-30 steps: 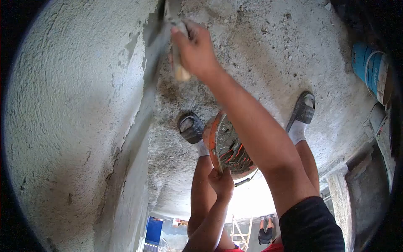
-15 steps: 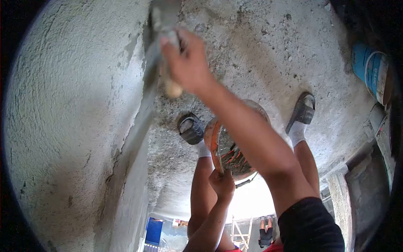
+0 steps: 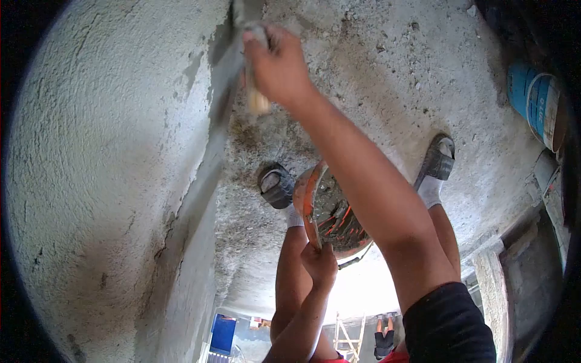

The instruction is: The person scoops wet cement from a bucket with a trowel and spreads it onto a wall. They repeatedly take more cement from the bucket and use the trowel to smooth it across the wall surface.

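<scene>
My right hand [image 3: 279,68] is closed around a trowel [image 3: 259,101] with a pale wooden handle. The trowel is at the strip where the wall [image 3: 121,133] meets the floor; its blade is blurred and partly hidden by my fingers. My left hand [image 3: 319,265] grips the rim of an orange bucket [image 3: 309,209], which is tilted between my legs. Wet grey mortar [image 3: 328,195] lies inside it, with orange streaks of the bucket wall showing through. My right forearm covers part of the bucket.
My sandalled feet stand on rough concrete floor [image 3: 387,91] on either side of the bucket. A blue bucket [image 3: 526,94] lies on its side at the right. Another person [image 3: 384,342], a wooden frame [image 3: 348,339] and a blue panel [image 3: 223,333] are in the background.
My right hand and the trowel have moved a little up and right in the view, along the wall's base. My left hand keeps its grip on the bucket rim.
</scene>
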A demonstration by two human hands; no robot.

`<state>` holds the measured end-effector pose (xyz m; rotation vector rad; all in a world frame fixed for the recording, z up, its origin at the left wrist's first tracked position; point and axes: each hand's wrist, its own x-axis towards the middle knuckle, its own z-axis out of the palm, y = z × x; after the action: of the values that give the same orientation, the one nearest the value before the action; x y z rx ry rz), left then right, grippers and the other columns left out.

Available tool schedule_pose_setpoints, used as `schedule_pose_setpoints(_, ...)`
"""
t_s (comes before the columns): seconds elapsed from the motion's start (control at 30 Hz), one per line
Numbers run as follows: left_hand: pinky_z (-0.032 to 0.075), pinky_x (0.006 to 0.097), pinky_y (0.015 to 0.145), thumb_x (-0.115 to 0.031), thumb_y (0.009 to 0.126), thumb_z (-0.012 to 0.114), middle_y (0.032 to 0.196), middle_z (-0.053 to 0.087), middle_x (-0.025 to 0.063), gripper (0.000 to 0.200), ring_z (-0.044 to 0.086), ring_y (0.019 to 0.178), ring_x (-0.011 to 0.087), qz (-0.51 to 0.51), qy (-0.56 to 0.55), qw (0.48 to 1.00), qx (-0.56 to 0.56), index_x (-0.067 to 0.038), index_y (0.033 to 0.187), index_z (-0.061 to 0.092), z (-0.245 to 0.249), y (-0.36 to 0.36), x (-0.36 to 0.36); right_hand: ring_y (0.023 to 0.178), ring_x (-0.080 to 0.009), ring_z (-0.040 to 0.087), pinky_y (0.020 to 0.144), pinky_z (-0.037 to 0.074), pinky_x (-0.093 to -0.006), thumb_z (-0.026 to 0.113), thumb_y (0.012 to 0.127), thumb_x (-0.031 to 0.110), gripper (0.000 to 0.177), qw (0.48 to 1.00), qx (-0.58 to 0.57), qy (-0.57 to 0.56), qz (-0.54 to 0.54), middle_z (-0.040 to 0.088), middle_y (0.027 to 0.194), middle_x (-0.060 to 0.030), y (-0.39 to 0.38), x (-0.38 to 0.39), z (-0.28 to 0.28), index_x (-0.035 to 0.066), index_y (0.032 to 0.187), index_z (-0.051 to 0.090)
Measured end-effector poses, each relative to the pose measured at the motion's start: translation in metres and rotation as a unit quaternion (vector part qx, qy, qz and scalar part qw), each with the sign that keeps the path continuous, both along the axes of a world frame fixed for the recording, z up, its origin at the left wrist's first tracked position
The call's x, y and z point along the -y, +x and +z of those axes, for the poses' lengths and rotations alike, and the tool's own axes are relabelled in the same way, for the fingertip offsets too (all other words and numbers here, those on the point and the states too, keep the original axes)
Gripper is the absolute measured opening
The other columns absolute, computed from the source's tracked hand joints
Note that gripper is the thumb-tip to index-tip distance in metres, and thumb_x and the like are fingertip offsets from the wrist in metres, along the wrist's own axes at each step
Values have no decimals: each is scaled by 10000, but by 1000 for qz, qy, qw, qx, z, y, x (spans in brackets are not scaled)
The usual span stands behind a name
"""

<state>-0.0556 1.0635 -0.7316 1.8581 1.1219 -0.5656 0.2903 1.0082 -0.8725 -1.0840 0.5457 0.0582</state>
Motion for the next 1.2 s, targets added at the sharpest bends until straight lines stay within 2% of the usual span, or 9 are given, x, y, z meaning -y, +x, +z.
schedule_pose_setpoints(0.17, 473, 279, 641, 62, 843, 640, 805, 701, 41, 106, 608, 712, 95, 6, -37, 999, -3, 16, 924, 691, -25, -39, -23, 826, -135, 642, 696, 523, -302, 629, 990, 155, 332, 971, 165, -93, 145, 643, 983, -65, -127, 31, 85, 6, 1285, 594)
schedule_pose_setpoints(0.37, 497, 274, 744, 95, 878, 554, 982, 720, 49, 273, 643, 818, 122, 100, -55, 993, -24, -1, 1090, 696, -23, -19, -15, 870, -122, 594, 766, 486, -283, 731, 925, 197, 427, 974, -111, -80, 178, 639, 1014, -54, -236, 169, 149, 58, 1308, 605)
schedule_pose_setpoints(0.5, 472, 272, 864, 116, 787, 550, 991, 707, 32, 306, 636, 913, 132, 20, -28, 999, 5, 30, 1039, 699, -3, 4, 4, 569, -76, 513, 496, 429, -251, 603, 1031, 279, 226, 915, -366, -167, 22, 537, 684, 24, -303, 274, 139, 63, 963, 590)
schedule_pose_setpoints(0.57, 468, 262, 852, 124, 777, 539, 999, 706, 32, 325, 629, 911, 123, 64, -43, 995, 62, 34, 1047, 698, -10, -5, 7, 525, -39, 433, 446, 372, -239, 569, 1047, 311, 234, 878, -462, -125, -16, 453, 652, 57, -325, 316, 167, 78, 1050, 601)
schedule_pose_setpoints(0.7, 458, 250, 798, 135, 772, 536, 964, 695, 12, 312, 607, 868, 97, 26, -32, 997, 69, 31, 1016, 701, 21, 18, 36, 546, -56, 476, 461, 394, -238, 557, 1051, 257, 180, 890, -443, -110, -26, 514, 724, 24, -374, 360, 222, 93, 1123, 547)
schedule_pose_setpoints(0.9, 400, 238, 597, 99, 819, 579, 748, 547, -51, 152, 490, 674, 52, -45, 4, 998, 50, -6, 879, 671, 101, 62, 78, 756, -210, 619, 691, 508, -353, 705, 898, 138, 359, 896, -336, 8, 289, 648, 898, -73, -379, 404, 277, 41, 1226, 597)
schedule_pose_setpoints(0.97, 378, 248, 546, 94, 818, 581, 706, 521, -54, 117, 475, 632, 48, -94, 31, 991, 86, 3, 841, 651, 125, 69, 86, 774, -385, 667, 725, 533, -456, 725, 868, 192, 408, 892, -134, -188, 390, 689, 917, -182, -350, 408, 283, 45, 1228, 599)
schedule_pose_setpoints(1.07, 425, 239, 651, 133, 777, 543, 820, 622, -15, 221, 534, 744, 54, -84, -36, 993, 70, 59, 934, 679, 149, 87, 98, 847, -490, 640, 758, 528, -535, 720, 855, 242, 431, 796, -154, -295, 505, 673, 977, -254, -292, 411, 300, 52, 1222, 598)
schedule_pose_setpoints(1.2, 397, 240, 621, 115, 768, 549, 784, 587, -38, 154, 493, 724, 40, -161, -49, 978, 125, 54, 874, 643, 164, 128, 137, 863, -431, 676, 749, 541, -514, 703, 813, 211, 454, 714, -96, -398, 568, 706, 925, -223, -219, 409, 288, 50, 1232, 634)
